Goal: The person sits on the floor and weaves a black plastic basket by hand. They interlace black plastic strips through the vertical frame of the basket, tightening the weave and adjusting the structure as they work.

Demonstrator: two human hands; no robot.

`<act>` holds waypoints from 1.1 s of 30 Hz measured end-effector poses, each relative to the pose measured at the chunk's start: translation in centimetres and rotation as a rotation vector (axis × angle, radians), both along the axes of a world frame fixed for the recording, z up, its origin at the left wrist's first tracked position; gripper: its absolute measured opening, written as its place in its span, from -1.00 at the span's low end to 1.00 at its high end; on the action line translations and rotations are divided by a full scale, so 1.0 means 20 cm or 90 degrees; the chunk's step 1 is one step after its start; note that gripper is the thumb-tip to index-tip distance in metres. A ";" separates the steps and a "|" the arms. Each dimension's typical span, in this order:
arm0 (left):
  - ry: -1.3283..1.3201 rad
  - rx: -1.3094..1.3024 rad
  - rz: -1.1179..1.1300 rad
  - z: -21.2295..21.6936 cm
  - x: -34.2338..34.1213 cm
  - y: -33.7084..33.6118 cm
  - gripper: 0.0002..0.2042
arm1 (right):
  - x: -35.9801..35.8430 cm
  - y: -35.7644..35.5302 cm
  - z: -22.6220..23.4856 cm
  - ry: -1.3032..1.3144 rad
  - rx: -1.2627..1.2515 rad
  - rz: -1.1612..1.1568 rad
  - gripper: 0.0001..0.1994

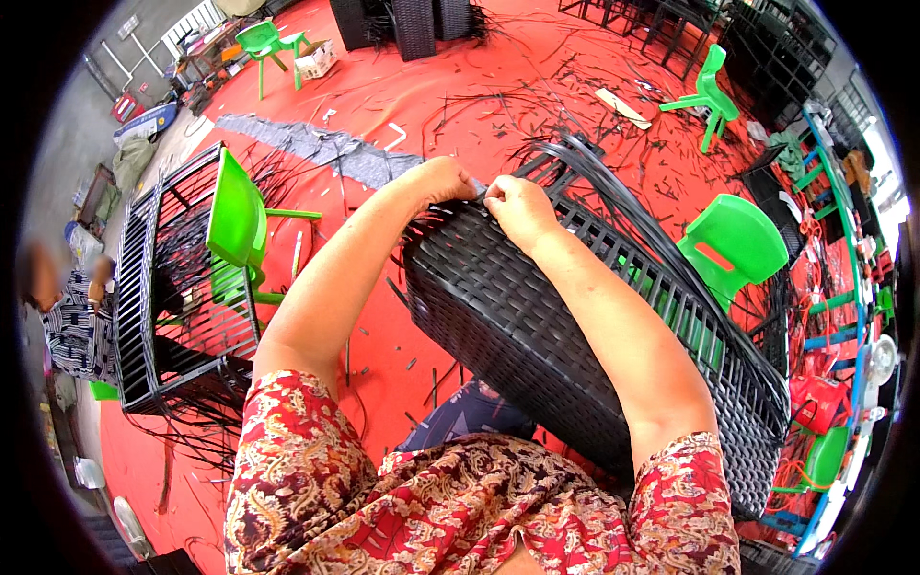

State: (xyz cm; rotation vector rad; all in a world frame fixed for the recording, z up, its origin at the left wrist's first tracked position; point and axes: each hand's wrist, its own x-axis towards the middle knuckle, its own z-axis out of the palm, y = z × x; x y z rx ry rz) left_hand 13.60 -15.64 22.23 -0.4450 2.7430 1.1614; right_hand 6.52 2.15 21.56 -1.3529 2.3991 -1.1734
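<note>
A black wicker furniture piece (522, 321) lies tilted in front of me, its near side closely woven and its upper side made of bars with loose black strips (623, 225) along it. My left hand (446, 179) is closed at its far left corner, knuckles up. Right beside it, my right hand (520, 205) pinches at the same edge, thumb and fingers together. A short bit of dark strip shows between the two hands; their fingertips hide most of it. Both forearms reach over the weave.
Left stands a barred black frame (182, 287) with trailing strips, a seated person (77, 321) beyond it. Green chairs (733, 244) stand around. Strip scraps and a grey cloth (316, 144) lie on the red floor covering (383, 383). A blue-green rack (843, 220) lines the right side.
</note>
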 end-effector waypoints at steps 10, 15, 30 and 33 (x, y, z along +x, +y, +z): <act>0.066 -0.335 -0.221 -0.05 -0.10 -0.10 -0.78 | 0.01 0.00 0.03 0.032 0.000 -0.005 -0.84; -0.046 -0.034 -0.024 0.04 -0.09 -0.04 -0.89 | -0.03 -0.09 -0.01 0.043 0.036 -0.092 -0.84; 0.030 0.333 0.116 0.01 -0.04 0.03 -0.90 | -0.03 -0.02 0.07 0.130 -0.031 0.023 -0.79; 0.039 0.219 0.098 -0.17 -0.05 -0.40 -0.87 | 0.05 0.27 0.33 0.137 0.051 0.100 -0.83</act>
